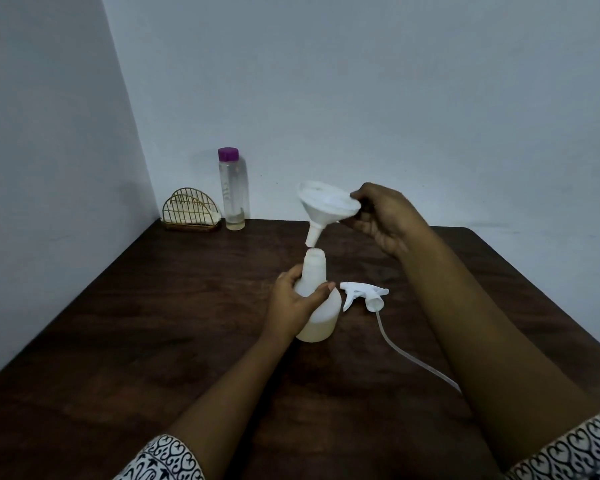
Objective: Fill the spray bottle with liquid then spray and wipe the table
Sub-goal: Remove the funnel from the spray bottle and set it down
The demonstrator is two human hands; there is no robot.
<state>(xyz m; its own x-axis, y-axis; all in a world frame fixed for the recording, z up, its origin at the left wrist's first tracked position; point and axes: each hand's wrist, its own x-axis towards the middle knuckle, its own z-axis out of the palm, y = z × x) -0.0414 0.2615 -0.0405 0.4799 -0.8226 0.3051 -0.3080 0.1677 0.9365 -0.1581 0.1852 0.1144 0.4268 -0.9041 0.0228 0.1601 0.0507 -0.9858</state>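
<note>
A white spray bottle stands upright on the dark wooden table with its neck uncapped. My left hand grips it around the shoulder. My right hand pinches the rim of a white funnel, held tilted in the air. The funnel's spout tip hangs just above the bottle's mouth, apart from it. The white trigger spray head lies on the table right of the bottle, its clear tube trailing toward my right arm.
At the back left corner stand a clear bottle with a purple cap, holding a little liquid at the bottom, and a gold wire napkin holder. Walls close off the table at the back and left.
</note>
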